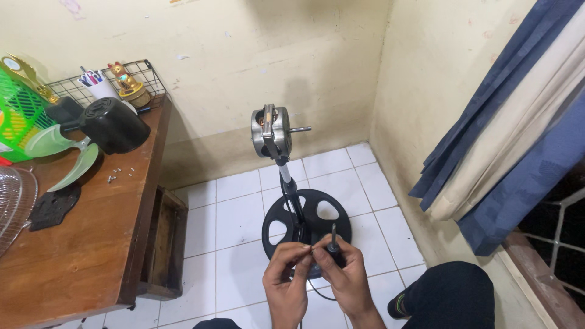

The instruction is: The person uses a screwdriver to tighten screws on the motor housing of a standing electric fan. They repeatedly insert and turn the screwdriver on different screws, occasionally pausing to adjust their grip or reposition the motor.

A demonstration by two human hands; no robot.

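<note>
right hand [348, 277] grip holds a black-handled screwdriver [333, 242]; left hand [286, 274] pinches something tiny (unclear) over the round stand base [332, 216].

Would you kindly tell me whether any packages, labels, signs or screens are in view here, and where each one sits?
Green plastic mesh basket: far left on the brown wooden table, with a pale label patch at its lower edge, too small to make out.
White cup of pens: in the black wire tray at the table's back, with small coloured print.
No signs or screens in view.
</note>
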